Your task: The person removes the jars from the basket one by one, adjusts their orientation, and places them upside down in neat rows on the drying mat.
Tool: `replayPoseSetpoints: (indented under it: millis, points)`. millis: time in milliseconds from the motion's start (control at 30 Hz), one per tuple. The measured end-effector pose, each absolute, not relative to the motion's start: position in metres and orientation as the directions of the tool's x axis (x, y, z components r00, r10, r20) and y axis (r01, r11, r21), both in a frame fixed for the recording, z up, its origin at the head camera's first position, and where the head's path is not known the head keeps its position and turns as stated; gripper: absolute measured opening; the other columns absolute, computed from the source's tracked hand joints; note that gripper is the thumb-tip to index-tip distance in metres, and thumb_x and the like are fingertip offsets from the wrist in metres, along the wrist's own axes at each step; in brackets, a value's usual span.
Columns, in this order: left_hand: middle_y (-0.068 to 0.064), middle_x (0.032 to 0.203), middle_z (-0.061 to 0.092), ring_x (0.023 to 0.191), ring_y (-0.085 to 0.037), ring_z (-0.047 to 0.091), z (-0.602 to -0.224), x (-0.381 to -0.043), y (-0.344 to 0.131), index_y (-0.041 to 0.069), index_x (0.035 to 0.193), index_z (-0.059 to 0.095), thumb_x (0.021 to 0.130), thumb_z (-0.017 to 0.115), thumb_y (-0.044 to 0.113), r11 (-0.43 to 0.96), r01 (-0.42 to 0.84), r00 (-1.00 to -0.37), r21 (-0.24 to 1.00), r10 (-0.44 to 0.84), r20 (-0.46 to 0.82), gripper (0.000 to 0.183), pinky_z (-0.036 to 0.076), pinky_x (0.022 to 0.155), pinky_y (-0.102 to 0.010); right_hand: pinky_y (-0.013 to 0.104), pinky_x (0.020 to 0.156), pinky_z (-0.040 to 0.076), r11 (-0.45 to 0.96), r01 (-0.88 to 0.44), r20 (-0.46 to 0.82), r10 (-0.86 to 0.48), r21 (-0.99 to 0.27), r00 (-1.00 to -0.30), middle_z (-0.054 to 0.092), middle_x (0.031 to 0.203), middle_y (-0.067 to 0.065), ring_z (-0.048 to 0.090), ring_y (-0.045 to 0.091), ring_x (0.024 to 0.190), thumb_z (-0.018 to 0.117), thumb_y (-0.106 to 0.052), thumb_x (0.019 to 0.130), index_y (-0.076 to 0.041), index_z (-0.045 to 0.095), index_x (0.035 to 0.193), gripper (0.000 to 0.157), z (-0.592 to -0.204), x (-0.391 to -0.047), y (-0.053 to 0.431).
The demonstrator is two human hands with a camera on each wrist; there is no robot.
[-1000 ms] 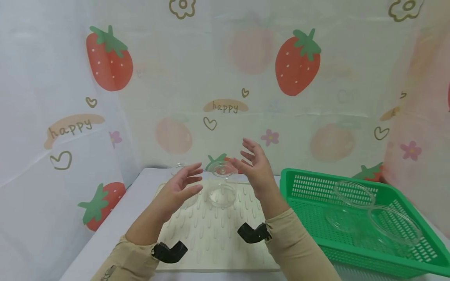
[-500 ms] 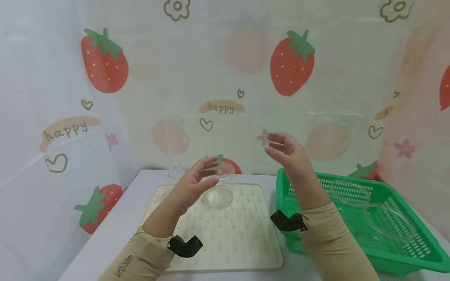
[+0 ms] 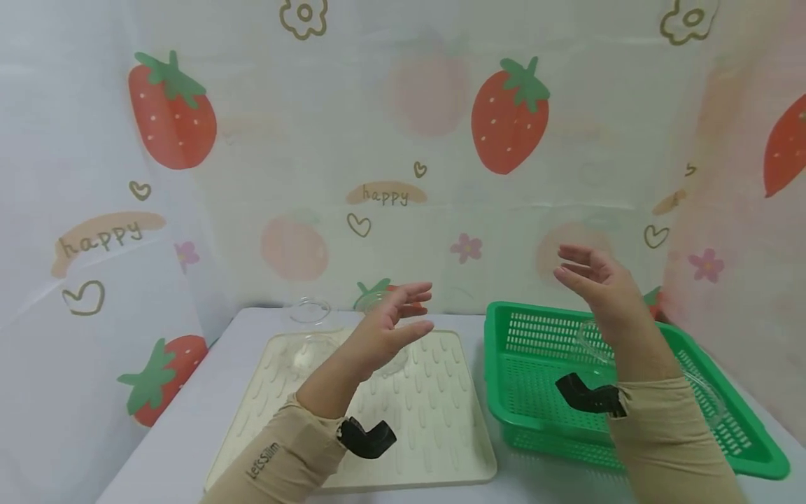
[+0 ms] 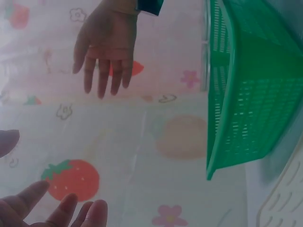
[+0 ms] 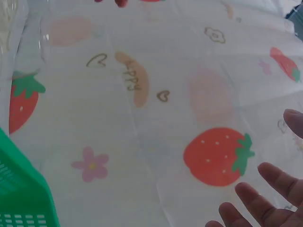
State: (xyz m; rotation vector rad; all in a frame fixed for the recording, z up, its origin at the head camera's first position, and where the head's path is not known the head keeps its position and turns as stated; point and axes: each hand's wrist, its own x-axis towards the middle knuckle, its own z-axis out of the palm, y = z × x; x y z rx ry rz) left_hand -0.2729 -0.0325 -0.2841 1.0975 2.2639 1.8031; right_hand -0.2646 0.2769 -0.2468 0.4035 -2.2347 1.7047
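My left hand [image 3: 393, 325] hovers above the cream ridged mat [image 3: 434, 420], fingers extended and loosely spread, holding nothing. It partly hides a clear plastic cup-like vessel [image 3: 371, 301] on the mat. To its left stands another clear round vessel [image 3: 310, 311], its rim facing up. My right hand [image 3: 604, 290] is raised over the green basket [image 3: 496, 371], with relaxed fingers and nothing in them. Behind that forearm, transparent round-rimmed pieces [image 3: 708, 392] lie in the basket, partly covered. Both hands' fingers show bare in the wrist views.
The mat lies on a white table [image 3: 170, 434], with the slotted basket beside it on the right. A strawberry-print curtain [image 3: 403, 140] closes off the back and sides. Each wrist carries a black mount [image 3: 368, 439].
My right hand has moved right, from over the mat to above the basket. The left hand has shifted right across the mat, uncovering the left vessel. The view has turned slightly right.
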Motion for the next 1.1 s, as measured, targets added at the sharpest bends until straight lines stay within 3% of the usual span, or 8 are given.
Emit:
replayPoseSetpoints:
  millis: [133, 300, 400, 500, 700, 933, 1033, 1100]
  points:
    - [-0.01, 0.13, 0.036, 0.116, -0.024, 0.038, -0.278, -0.265, -0.023, 0.012, 0.132, 0.032, 0.086, 0.053, 0.011, 0.082, 0.488, -0.737, 0.869, 0.571, 0.361, 0.051, 0.037, 0.089, -0.04, 0.045, 0.096, 0.019, 0.309, -0.377, 0.393, -0.012, -0.873, -0.92, 0.039, 0.123, -0.001, 0.034, 0.018, 0.113, 0.054, -0.021, 0.086, -0.013, 0.04, 0.126, 0.043, -0.254, -0.258, 0.308]
    - [-0.008, 0.131, 0.036, 0.116, -0.023, 0.038, -0.279, -0.262, -0.019, 0.013, 0.132, 0.031, 0.086, 0.053, 0.011, 0.097, 0.473, -0.737, 0.876, 0.588, 0.334, 0.051, 0.038, 0.089, -0.039, 0.016, 0.081, 0.037, 0.39, -0.359, 0.396, 0.017, -0.848, -0.918, 0.041, 0.116, -0.006, 0.041, 0.004, 0.102, 0.052, -0.017, 0.087, -0.014, 0.041, 0.125, 0.04, -0.269, -0.248, 0.352]
    - [-0.008, 0.131, 0.035, 0.117, -0.023, 0.038, -0.28, -0.261, -0.017, 0.012, 0.132, 0.031, 0.086, 0.053, 0.012, 0.095, 0.473, -0.733, 0.876, 0.594, 0.331, 0.052, 0.038, 0.089, -0.039, 0.009, 0.072, 0.038, 0.479, -0.288, 0.354, 0.052, -0.829, -0.934, 0.04, 0.115, -0.007, 0.04, 0.001, 0.101, 0.051, -0.023, 0.088, -0.015, 0.037, 0.128, 0.044, -0.276, -0.24, 0.376]
    - [-0.008, 0.131, 0.036, 0.117, -0.022, 0.038, -0.279, -0.26, -0.016, 0.013, 0.132, 0.031, 0.086, 0.053, 0.012, 0.091, 0.471, -0.727, 0.878, 0.603, 0.328, 0.051, 0.037, 0.089, -0.039, 0.013, 0.077, 0.036, 0.572, -0.214, 0.303, 0.064, -0.792, -0.951, 0.038, 0.118, -0.006, 0.037, 0.002, 0.103, 0.048, -0.03, 0.088, -0.016, 0.032, 0.132, 0.048, -0.281, -0.233, 0.395]
    - [-0.007, 0.13, 0.036, 0.117, -0.021, 0.038, -0.277, -0.257, -0.015, 0.014, 0.132, 0.032, 0.086, 0.053, 0.013, 0.094, 0.469, -0.719, 0.878, 0.619, 0.317, 0.051, 0.037, 0.089, -0.039, 0.051, 0.091, 0.027, 0.603, -0.139, 0.212, 0.052, -0.786, -0.976, 0.035, 0.123, 0.004, 0.038, 0.005, 0.102, 0.047, -0.033, 0.089, -0.011, 0.026, 0.135, 0.056, -0.301, -0.233, 0.427]
    - [-0.006, 0.131, 0.035, 0.118, -0.021, 0.037, -0.278, -0.255, -0.016, 0.015, 0.132, 0.031, 0.086, 0.053, 0.013, 0.105, 0.463, -0.721, 0.88, 0.623, 0.305, 0.051, 0.037, 0.09, -0.038, 0.054, 0.087, 0.03, 0.61, -0.005, 0.091, 0.109, -0.792, -0.99, 0.027, 0.132, 0.019, 0.036, 0.023, 0.111, 0.048, -0.047, 0.083, -0.016, 0.021, 0.137, 0.068, -0.338, -0.246, 0.472]
    - [-0.006, 0.131, 0.035, 0.118, -0.02, 0.037, -0.278, -0.255, -0.016, 0.015, 0.132, 0.031, 0.086, 0.053, 0.013, 0.107, 0.462, -0.721, 0.88, 0.624, 0.303, 0.051, 0.037, 0.09, -0.039, 0.058, 0.084, 0.03, 0.645, 0.053, 0.021, 0.107, -0.763, -0.994, 0.024, 0.132, 0.024, 0.035, 0.03, 0.111, 0.047, -0.053, 0.081, -0.008, 0.017, 0.138, 0.078, -0.343, -0.244, 0.476]
    - [-0.006, 0.131, 0.035, 0.118, -0.02, 0.037, -0.278, -0.255, -0.017, 0.015, 0.132, 0.031, 0.086, 0.053, 0.014, 0.108, 0.463, -0.72, 0.88, 0.625, 0.302, 0.051, 0.036, 0.09, -0.039, 0.059, 0.081, 0.029, 0.655, 0.091, -0.043, 0.089, -0.75, -0.995, 0.021, 0.132, 0.029, 0.028, 0.044, 0.113, 0.046, -0.052, 0.082, -0.001, 0.014, 0.137, 0.082, -0.338, -0.239, 0.471]
